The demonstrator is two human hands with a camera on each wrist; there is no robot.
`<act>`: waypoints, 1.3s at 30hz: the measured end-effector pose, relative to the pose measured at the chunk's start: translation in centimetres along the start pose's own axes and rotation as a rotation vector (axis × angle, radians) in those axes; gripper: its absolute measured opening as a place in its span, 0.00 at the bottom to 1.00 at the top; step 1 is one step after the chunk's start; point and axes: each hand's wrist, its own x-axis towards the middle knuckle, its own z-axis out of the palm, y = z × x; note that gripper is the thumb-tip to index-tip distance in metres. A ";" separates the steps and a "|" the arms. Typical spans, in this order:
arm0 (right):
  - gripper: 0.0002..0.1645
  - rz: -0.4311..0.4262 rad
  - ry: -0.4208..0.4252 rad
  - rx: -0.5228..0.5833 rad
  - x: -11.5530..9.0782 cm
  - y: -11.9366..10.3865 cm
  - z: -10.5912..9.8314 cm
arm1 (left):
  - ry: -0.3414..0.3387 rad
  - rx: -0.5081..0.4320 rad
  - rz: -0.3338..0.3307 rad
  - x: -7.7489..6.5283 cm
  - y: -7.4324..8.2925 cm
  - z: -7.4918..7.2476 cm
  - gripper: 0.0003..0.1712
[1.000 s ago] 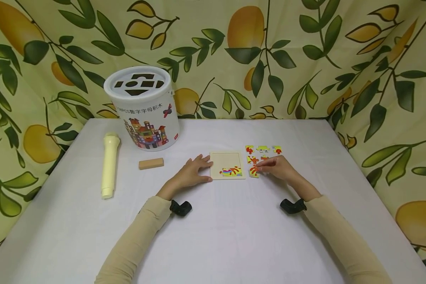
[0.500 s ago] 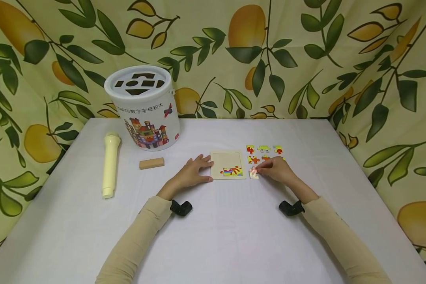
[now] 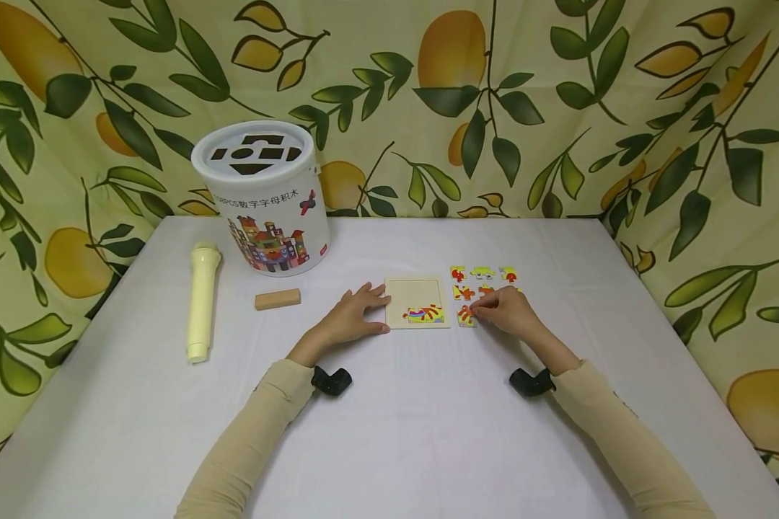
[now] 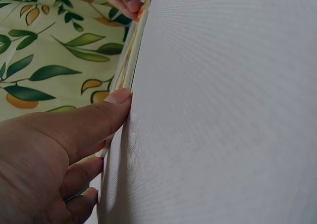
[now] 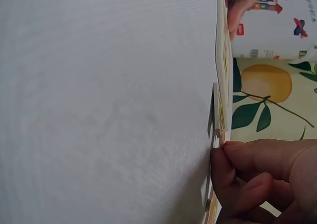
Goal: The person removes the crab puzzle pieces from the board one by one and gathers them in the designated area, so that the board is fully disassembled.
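A square wooden puzzle board (image 3: 410, 291) lies on the table, with printed pieces (image 3: 424, 313) fitted along its lower edge. My left hand (image 3: 350, 316) rests at the board's left side, fingers spread and the thumb (image 4: 119, 96) at its near corner. Just right of the board, my right hand (image 3: 508, 310) pinches a red and yellow jigsaw piece (image 3: 464, 316) between thumb and fingertips. In the right wrist view, that piece (image 5: 218, 112) stands slightly off the cloth, its end near the board. Several loose pieces (image 3: 464, 293) lie in rows behind it, some partly hidden by the right hand.
A white block bucket (image 3: 275, 209) with a shape-slotted lid stands at the back left. Before it lies a wooden block (image 3: 277, 299), and farther left a cream microphone-shaped stick (image 3: 201, 303). A fruit-patterned curtain (image 3: 376, 108) hangs behind the white table.
The pinched jigsaw piece has shifted slightly down and right; it caught glare half a second ago and shows its colours again now. My left hand stays in place at the board.
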 end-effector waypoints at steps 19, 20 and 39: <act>0.15 -0.055 -0.045 0.038 1.4 -3.8 0.3 | -0.005 0.001 0.001 -0.1 -0.2 0.1 0.35; 0.15 -0.070 -0.060 0.034 1.6 -4.3 0.6 | -0.005 0.002 0.004 -0.1 -0.2 0.1 0.35; 0.09 -0.314 -0.253 -0.022 3.1 -6.9 4.4 | 0.008 0.014 0.012 0.1 -0.1 0.0 0.34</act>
